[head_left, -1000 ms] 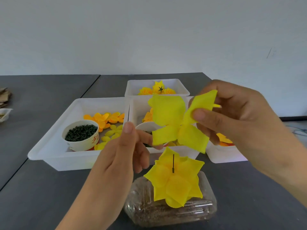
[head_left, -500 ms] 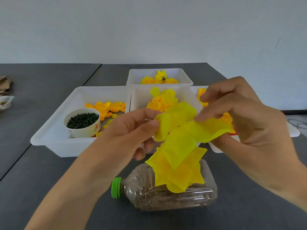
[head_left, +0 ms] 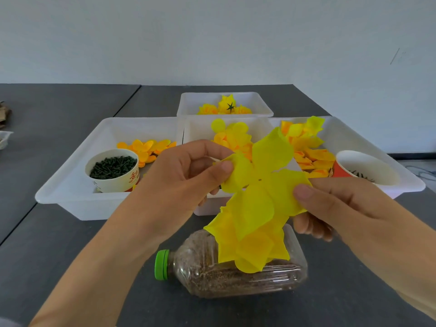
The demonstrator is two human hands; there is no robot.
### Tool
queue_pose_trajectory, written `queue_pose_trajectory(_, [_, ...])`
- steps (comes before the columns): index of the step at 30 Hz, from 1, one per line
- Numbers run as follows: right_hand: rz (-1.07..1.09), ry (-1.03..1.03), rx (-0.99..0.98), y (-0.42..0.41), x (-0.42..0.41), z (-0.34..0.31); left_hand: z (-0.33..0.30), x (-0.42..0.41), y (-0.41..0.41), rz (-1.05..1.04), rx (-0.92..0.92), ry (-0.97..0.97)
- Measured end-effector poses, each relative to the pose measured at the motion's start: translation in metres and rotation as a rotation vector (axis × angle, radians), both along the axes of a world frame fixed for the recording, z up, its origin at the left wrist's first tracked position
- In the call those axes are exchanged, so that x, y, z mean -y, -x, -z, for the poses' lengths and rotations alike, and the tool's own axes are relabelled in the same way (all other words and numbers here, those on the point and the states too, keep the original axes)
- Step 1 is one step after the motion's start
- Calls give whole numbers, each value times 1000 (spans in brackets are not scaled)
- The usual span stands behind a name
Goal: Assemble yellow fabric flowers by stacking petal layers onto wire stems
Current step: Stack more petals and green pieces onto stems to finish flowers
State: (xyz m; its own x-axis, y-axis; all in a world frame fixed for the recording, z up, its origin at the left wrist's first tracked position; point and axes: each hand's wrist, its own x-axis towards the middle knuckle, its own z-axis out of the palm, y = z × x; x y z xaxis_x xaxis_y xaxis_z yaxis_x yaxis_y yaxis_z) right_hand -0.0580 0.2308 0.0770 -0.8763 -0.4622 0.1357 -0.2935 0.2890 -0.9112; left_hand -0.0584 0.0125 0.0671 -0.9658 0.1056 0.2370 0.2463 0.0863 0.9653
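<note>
On the dark surface [head_left: 59, 244] sits the bottle [head_left: 236, 272] propping the half-built flower [head_left: 247, 251]. Above it, my left hand [head_left: 188, 175] and right hand [head_left: 330, 204] each pinch the petal layer [head_left: 259, 182] — stacking step, I reckon. Next: line its centre hole up with the stem, which I can't see.

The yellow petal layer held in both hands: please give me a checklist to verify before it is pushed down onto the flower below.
1. Both hands grip the layer: ok. The left hand pinches one petal of the petal layer, and the right hand pinches the opposite petal.
2. Centre hole visible and open: ok, a small hole shows in the middle.
3. Wire stem tip in view: not ok, the layer covers it.
4. Hole lined up over the stem: cannot tell.
5. Flower below sits steady on the bottle: ok, it stands above the lying bottle.
6. Layer spread flat: not ok, the petals curl.
</note>
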Motion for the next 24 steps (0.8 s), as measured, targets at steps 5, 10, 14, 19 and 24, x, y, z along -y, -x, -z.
queue_pose_trajectory(5, [40,65,142,-1,6,7,4,5,-3,-22,23,-1])
queue_pose_trajectory(10, [61,10,53,-7,3,14,10,7,-5,-40,58,-5])
queue_pose_trajectory(14, [116,-84,-107,-13,-1,18,10,4,-8,-67,46,-39])
queue_pose_trajectory(19, [314,-157,-411,3,1,3,14,2,-30,-50,77,-12])
queue_pose_trajectory(24, [75,-289,-330,43,17,-10,17,-2,-50,-26,150,103])
